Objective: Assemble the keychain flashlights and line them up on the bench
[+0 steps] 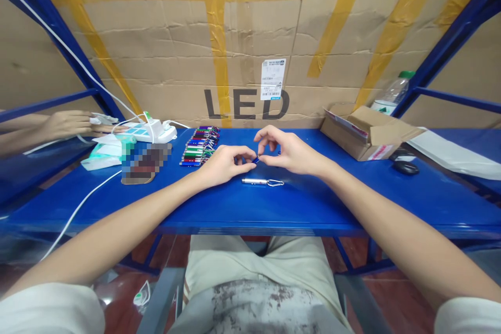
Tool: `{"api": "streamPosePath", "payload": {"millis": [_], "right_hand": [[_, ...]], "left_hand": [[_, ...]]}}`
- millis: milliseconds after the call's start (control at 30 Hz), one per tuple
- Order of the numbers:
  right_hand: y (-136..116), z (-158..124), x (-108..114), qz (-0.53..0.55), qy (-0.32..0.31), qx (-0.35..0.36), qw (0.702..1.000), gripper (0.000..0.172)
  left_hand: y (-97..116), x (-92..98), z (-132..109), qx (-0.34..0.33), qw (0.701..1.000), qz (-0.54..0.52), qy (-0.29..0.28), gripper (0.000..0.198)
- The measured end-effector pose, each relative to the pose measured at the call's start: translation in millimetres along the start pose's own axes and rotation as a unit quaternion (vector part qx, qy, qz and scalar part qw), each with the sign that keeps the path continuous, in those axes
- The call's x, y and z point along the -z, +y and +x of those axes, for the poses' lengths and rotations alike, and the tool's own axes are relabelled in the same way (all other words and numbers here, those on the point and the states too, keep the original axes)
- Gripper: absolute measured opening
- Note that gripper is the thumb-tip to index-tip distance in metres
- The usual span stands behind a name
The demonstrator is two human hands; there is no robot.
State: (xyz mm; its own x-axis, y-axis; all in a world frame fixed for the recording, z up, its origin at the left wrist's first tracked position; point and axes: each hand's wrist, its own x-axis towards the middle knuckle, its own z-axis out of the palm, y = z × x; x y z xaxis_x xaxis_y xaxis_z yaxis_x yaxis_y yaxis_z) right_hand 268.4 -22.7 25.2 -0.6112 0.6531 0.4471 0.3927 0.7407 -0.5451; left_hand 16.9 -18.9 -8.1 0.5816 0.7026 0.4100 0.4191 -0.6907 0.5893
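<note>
My left hand [226, 163] and my right hand [287, 151] meet over the middle of the blue table [250, 203]. Between their pinched fingertips is a small blue pen-like flashlight [255, 159]; both hands are closed on it. Just in front of them a silver keychain flashlight [261, 181] with a metal clip lies flat on the table. Behind my left hand, several coloured keychain flashlights [200, 146] lie in a neat row.
An open cardboard box [366, 132] sits at the right, with a black mouse [406, 167] and a plastic bottle [393, 93] nearby. A white power strip [151, 130] and teal-white packets [105, 152] lie at the left, where another person's hand [66, 123] rests. A taped cardboard wall stands behind.
</note>
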Motion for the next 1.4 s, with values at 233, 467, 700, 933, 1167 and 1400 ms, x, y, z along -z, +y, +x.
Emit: {"api": "streamPosePath", "payload": {"millis": [233,467,700,933,1167,1400], "right_hand": [[-3,0,2,0.006,0.008,0.001,1.000,0.035],[-1,-1,2,0.011,0.001,0.005,1.000,0.037],[-1,-1,2,-0.034,-0.005,0.011,0.999,0.044],[-2,-1,-1,-0.059,-0.004,0.034,0.998,0.048],[6,-1,16,-0.071,0.007,-0.006,0.997,0.042],[21,-2,26,-0.159,-0.173,-0.122,0.964,0.037]], "left_hand": [[0,0.3,0,-0.002,1.000,0.006,0.008,0.024],[0,0.5,0,-0.013,1.000,0.016,0.010,0.021],[2,1.1,0,-0.010,1.000,0.024,0.011,0.021],[2,2.0,-1,-0.015,1.000,0.025,0.011,0.021],[1,3.4,0,-0.034,0.999,0.021,0.013,0.018],[-4,3.0,0,-0.016,0.999,0.031,0.021,0.021]]}}
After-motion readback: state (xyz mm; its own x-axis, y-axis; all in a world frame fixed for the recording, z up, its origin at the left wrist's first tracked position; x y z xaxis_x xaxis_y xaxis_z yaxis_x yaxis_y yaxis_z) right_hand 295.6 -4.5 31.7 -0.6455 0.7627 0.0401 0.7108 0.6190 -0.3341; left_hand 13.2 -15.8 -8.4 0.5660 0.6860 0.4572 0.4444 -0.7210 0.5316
